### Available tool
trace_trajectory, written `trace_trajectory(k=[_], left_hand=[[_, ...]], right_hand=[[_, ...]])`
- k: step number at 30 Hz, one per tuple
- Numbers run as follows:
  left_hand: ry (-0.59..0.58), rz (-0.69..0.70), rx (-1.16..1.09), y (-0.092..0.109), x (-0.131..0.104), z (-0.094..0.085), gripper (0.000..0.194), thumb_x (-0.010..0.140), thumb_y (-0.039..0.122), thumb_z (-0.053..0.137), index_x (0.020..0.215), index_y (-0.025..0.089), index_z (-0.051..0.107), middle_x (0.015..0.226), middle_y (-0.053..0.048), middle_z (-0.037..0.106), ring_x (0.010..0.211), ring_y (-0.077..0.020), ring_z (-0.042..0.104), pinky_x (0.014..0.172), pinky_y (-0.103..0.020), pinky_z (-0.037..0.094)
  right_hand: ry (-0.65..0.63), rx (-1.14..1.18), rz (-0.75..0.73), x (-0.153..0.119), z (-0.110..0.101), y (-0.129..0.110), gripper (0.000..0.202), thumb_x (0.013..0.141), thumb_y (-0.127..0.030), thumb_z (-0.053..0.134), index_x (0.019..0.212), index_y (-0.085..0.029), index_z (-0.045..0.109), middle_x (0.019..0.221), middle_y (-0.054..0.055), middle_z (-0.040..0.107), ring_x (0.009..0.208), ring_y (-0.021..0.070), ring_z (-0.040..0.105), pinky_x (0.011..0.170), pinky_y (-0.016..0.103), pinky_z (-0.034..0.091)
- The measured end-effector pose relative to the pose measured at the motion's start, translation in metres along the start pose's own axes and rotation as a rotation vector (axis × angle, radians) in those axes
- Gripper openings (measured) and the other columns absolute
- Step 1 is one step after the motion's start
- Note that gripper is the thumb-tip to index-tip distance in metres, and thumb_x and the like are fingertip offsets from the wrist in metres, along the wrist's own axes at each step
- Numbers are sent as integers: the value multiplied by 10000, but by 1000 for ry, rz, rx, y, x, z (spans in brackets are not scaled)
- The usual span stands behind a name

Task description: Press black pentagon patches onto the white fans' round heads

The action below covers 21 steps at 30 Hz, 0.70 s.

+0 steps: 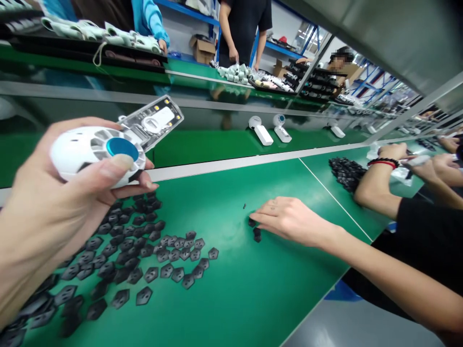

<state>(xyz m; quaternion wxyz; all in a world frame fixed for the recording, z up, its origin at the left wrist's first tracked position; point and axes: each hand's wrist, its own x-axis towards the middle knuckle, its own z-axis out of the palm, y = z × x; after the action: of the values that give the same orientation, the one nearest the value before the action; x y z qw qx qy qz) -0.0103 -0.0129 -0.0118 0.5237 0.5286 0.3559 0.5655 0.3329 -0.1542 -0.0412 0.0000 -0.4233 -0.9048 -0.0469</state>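
Holding white device (77,149) — left hand (67,195).

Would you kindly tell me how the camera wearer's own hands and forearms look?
The left hand and right hand are bare, with no gloves, bracelets or watch to be seen, and no sleeve shows on either forearm. The right hand has small, faint marks on it, too blurred to make out.

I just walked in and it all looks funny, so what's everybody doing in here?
The left hand is holding up a white gadget with a round blue part. The right hand has its fingertips down at small black bits on the green table. Lots of five-sided black pieces lie there too. Farther right, another person's hand is near a dark pile.
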Motion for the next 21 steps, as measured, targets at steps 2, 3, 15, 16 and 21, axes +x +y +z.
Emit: trace_trajectory(k=[2,3,15,16,21], left_hand=[[-24,-75,-64,4,0,6,673,572,403,1067,1132,235,734,845,-10,775,702,-220,762,607,-343,712],[-23,-123,-92,6,-1,8,641,594,442,1052,1112,234,737,870,-20,778,754,-226,772,623,-329,712],[-117,-219,-162,-2,-16,13,217,915,388,782,1044,240,688,1066,-53,720,885,-199,691,679,-265,682],[-131,-189,-134,-2,-18,13,220,920,403,782,1043,246,688,1068,-49,717,886,-194,683,696,-266,683],[-161,-14,-15,-7,-27,10,260,979,509,704,1062,263,713,1149,-57,699,869,-193,679,745,-297,675]], right_hand=[[49,-110,-145,0,2,3,228,1112,-144,524,1206,-107,728,1053,112,821,912,201,746,741,334,493],[70,-162,-205,0,3,4,246,1114,-116,495,1197,-95,726,1028,112,818,887,194,737,730,336,484],[-46,-164,45,60,20,-13,212,978,-23,609,828,-139,703,749,86,724,646,199,645,610,333,369],[-50,-157,64,66,19,-15,218,970,-25,623,803,-142,701,731,85,725,630,198,650,592,327,363],[111,429,100,98,-6,-24,183,1032,-179,656,912,-177,795,857,58,822,723,184,765,636,284,515]])
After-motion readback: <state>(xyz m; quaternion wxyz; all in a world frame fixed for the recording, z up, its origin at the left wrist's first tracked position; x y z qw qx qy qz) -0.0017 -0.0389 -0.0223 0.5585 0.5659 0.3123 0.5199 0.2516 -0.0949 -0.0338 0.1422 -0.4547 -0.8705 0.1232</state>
